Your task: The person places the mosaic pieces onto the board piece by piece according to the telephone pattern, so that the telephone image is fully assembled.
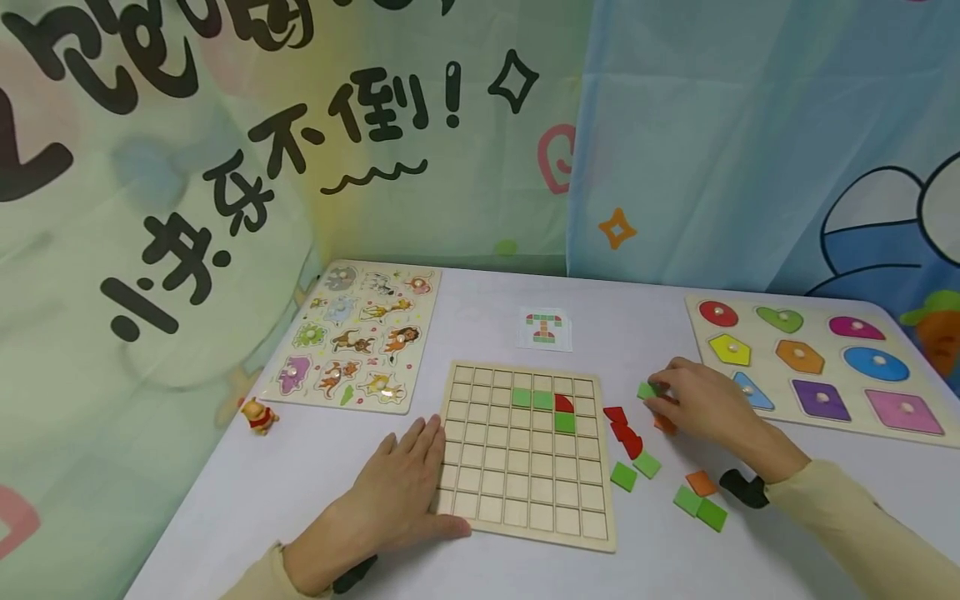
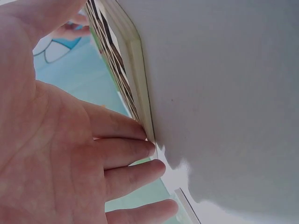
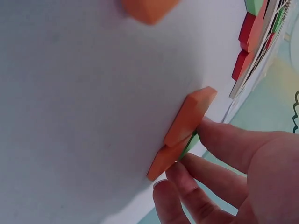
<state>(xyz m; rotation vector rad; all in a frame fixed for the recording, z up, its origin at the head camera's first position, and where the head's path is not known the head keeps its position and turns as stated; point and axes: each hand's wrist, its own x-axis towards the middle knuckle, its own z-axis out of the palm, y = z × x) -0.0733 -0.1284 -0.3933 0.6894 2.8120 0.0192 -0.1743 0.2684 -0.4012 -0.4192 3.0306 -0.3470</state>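
A square wooden grid board (image 1: 518,460) lies on the table. Three green squares (image 1: 543,400) and a red quarter-round piece (image 1: 563,404) sit in its upper cells. My left hand (image 1: 401,487) rests flat along the board's left edge, thumb at the lower corner; the left wrist view has its straight fingers (image 2: 128,179) against the board's side. To the right of the board, my right hand (image 1: 693,400) pinches a green square (image 1: 646,390) between thumb and fingers. Right beside that green square, orange pieces (image 3: 190,116) appear in the right wrist view, partly hidden by the hand in the head view.
Loose red pieces (image 1: 621,431), green squares (image 1: 623,477) and an orange square (image 1: 701,482) lie right of the board. A pattern card (image 1: 544,330) lies behind it. An animal puzzle (image 1: 360,333) and bear figurine (image 1: 259,416) stand left, a shapes puzzle (image 1: 832,392) right.
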